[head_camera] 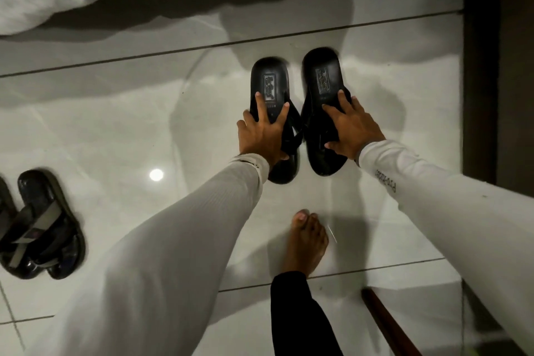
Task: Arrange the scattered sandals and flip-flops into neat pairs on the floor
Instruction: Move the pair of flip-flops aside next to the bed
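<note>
Aligning the black flip-flops (270, 81), we press our left hand (261, 136) and right hand (351, 130), fingers spread flat, on one each. Grey-strapped sandals (43, 225), near left, overlap, apparently unsorted.

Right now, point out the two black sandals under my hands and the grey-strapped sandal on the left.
Left black sandal (268, 84): head view, on its stamped label.
Right black sandal (322, 83): head view, on its stamped label.
Grey-strapped sandal (37, 191): head view, on the bare footbed above the straps.

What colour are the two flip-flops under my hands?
Black flip-flops, seen in the head view.
</note>
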